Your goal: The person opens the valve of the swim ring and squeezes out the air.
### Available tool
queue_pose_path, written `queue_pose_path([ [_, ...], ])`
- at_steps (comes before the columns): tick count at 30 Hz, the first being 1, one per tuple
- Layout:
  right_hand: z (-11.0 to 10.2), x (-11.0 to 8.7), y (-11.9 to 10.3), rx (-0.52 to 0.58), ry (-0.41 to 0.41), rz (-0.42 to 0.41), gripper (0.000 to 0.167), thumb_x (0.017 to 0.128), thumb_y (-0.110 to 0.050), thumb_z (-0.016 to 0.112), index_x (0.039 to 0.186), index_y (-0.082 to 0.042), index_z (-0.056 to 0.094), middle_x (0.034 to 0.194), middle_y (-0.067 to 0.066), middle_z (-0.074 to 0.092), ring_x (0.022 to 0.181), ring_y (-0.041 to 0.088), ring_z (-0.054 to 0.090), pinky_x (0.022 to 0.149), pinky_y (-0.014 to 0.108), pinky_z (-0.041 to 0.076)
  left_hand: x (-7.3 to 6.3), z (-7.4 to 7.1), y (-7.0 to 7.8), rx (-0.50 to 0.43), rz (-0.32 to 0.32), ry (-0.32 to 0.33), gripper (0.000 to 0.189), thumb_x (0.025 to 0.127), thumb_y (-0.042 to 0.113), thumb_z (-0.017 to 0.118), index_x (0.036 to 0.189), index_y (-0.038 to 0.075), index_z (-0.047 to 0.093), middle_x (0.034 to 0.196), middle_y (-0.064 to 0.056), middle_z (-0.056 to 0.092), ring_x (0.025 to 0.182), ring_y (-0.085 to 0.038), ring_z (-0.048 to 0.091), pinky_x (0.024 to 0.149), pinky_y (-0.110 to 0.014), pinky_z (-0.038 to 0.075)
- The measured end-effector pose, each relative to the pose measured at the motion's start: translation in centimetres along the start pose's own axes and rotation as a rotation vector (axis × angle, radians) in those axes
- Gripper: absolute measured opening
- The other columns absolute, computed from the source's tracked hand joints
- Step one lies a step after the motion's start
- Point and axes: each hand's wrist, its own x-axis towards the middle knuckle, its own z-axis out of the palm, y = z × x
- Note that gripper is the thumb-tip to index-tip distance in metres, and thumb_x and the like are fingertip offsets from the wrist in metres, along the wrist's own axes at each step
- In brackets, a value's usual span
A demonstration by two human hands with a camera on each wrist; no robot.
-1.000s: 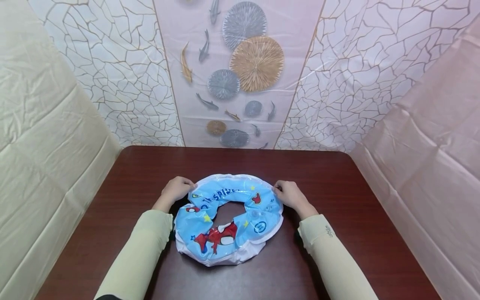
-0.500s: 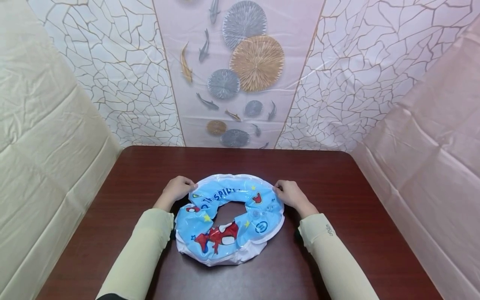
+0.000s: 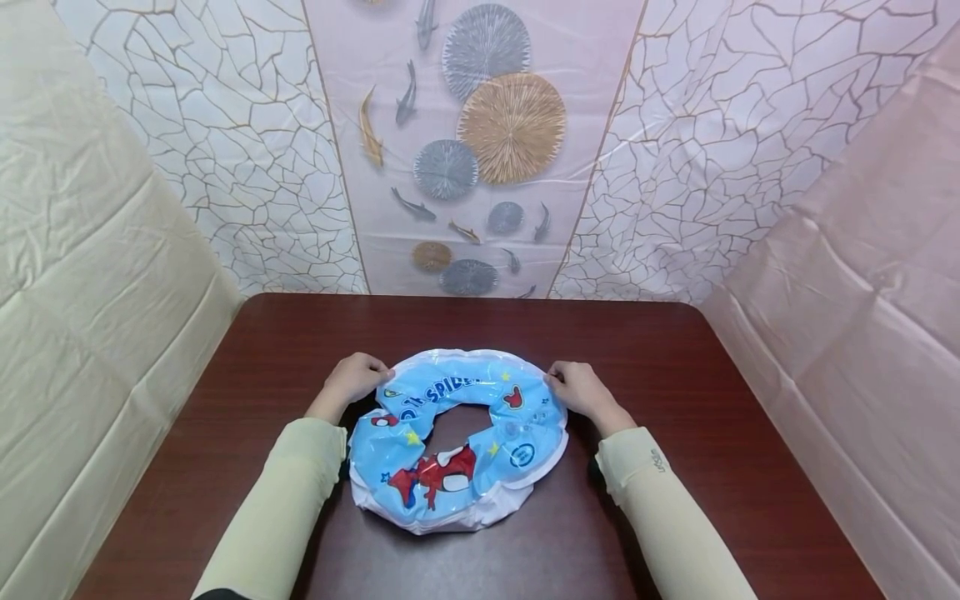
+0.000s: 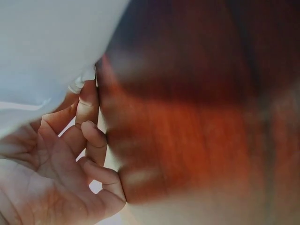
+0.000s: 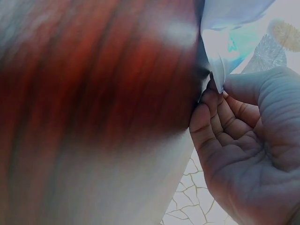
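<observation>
A partly inflated swim ring [image 3: 517,417], light blue with a white underside and cartoon prints, lies on the table in the head view. Its film is creased, and the hole in the middle shows the wood beneath. At the ring's far left edge my left hand [image 3: 352,381] pinches the rim between thumb and fingers. My right hand [image 3: 585,390] pinches the rim at the far right. In the right wrist view the white edge [image 5: 216,65] is caught between thumb and index finger. The left wrist view has the ring's pale underside [image 4: 47,47] over the curled fingers.
A dark red-brown wooden table [image 3: 637,350] with rounded far corners carries the ring. Behind it hangs a patterned backdrop [image 3: 480,167] with fish and round motifs. Plain beige cloth walls [image 3: 862,275] slope along both sides.
</observation>
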Motion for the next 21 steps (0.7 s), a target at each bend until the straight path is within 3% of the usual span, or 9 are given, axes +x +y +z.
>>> queue_pose_path([
  [12, 0.02, 0.04, 0.01, 0.017, 0.012, 0.002, 0.017, 0.101, -0.019, 0.062, 0.1, -0.004, 0.071, 0.088, 0.008, 0.068, 0.073, 0.018, 0.061, 0.069, 0.033, 0.056, -0.16, 0.06, -0.14, -0.025, 0.002, 0.013, 0.031, 0.099, 0.033, 0.065, 0.104, 0.005, 0.076, 0.099, -0.01, 0.069, 0.093, -0.027, 0.059, 0.082, -0.045, 0.054],
  [21, 0.11, -0.06, 0.05, 0.038, 0.014, 0.017, 0.017, 0.102, -0.019, 0.061, 0.101, -0.005, 0.07, 0.088, 0.007, 0.067, 0.074, 0.019, 0.06, 0.068, 0.033, 0.055, -0.59, 0.09, -0.12, -0.039, 0.025, 0.019, 0.03, 0.099, 0.033, 0.065, 0.103, 0.006, 0.077, 0.1, -0.011, 0.069, 0.094, -0.028, 0.059, 0.085, -0.046, 0.054],
])
